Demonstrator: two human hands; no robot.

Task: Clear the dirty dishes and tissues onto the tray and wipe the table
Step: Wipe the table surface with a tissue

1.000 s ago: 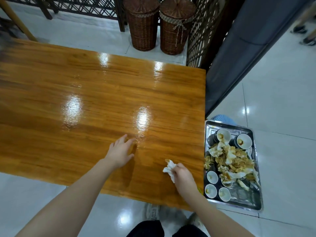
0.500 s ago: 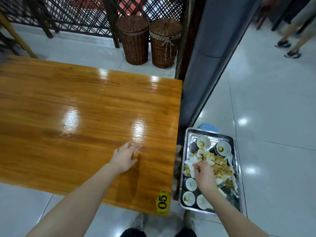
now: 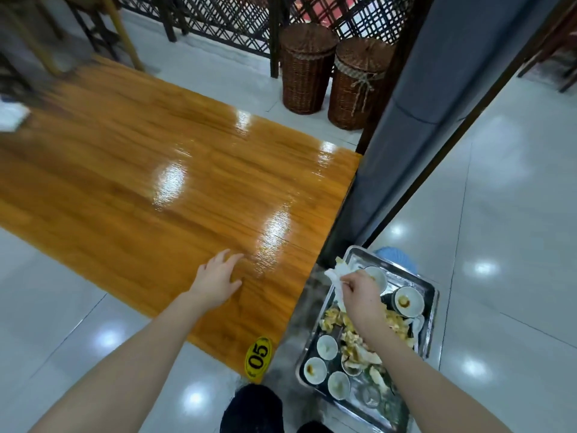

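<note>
My right hand, pinching a crumpled white tissue, has moved to the far end of the rectangular steel tray. My left hand stays flat and relaxed near the edge of the glossy wooden table.

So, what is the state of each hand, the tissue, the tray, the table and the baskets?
table: glossy, shining under the lights
tray: loaded with dirty bowls and scraps
tissue: crumpled, held above the tray
left hand: open, flat on the table
right hand: pinching the tissue
wicker baskets: upright, lids on
</note>
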